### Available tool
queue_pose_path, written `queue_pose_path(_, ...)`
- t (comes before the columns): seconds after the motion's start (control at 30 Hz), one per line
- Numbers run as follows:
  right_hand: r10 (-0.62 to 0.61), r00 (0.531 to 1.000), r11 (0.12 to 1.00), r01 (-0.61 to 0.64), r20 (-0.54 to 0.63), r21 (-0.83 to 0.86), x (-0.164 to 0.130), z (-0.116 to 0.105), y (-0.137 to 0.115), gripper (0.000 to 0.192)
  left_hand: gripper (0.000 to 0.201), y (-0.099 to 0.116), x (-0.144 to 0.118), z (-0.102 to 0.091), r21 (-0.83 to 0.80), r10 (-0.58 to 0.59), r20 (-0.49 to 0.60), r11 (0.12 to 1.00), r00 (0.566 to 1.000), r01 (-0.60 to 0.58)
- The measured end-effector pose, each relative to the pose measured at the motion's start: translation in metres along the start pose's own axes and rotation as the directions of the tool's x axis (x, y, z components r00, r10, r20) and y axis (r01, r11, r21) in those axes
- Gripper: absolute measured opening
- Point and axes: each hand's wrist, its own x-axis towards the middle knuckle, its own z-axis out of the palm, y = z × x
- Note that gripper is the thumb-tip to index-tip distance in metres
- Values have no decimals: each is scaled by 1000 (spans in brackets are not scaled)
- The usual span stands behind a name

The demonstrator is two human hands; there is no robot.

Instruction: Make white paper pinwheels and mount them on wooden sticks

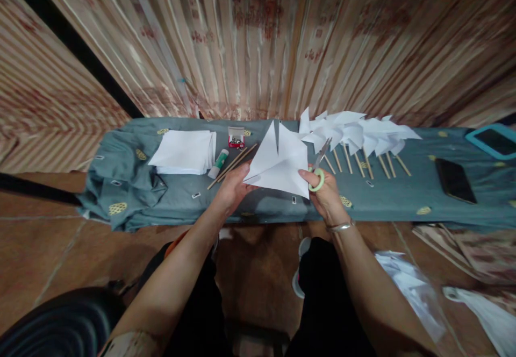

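My left hand is closed on the left corner of a white paper sheet, held over the front of the cloth-covered table. One slit runs into the paper from its far edge, and creases cross its middle. My right hand grips scissors with pale green handles, their blades pointing up and away from me. The right thumb also lies at the paper's right edge. Beyond the right hand lie several white paper pinwheels on wooden sticks, overlapping in a row.
A stack of white paper lies left. Near it are a glue stick, wooden sticks and a small red box of metal pins. At right lie a black phone and a blue-framed device. A curtain hangs behind.
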Motion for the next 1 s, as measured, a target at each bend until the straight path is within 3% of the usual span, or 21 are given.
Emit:
queue_pose_path(0.17, -66, 995, 992, 73, -71, 105, 4, 8, 2, 34, 38, -11, -4, 9, -227, -165, -56, 963, 985, 148)
queue_pose_path(0.3, -87, 995, 991, 92, -52, 93, 2, 17, 7, 31, 31, -21, -5, 19, -257, -220, -92, 948, 971, 190)
queue_pose_path(0.47, -55, 998, 998, 56, 21, -28, -3, 25, 16, 36, 44, -29, 4, 25, -120, -58, -272, 992, 960, 26)
queue_pose_path(0.63, 40, 987, 984, -11, 158, -178, -12, 22, 15, 44, 44, -21, 17, 11, 29, 156, -355, 987, 922, -155)
queue_pose_path(0.73, 134, 941, 969, -58, 311, -241, -23, 17, 12, 53, 45, -10, 22, -1, 112, 268, -384, 963, 883, -244)
queue_pose_path(0.87, 239, 840, 925, -44, 487, -378, -37, 16, 13, 54, 44, 1, 24, -12, 169, 343, -397, 939, 851, -300)
queue_pose_path(1.0, 334, 770, 870, -30, 544, -491, -45, 21, 18, 53, 38, 2, 22, -15, 212, 344, -411, 937, 845, -278)
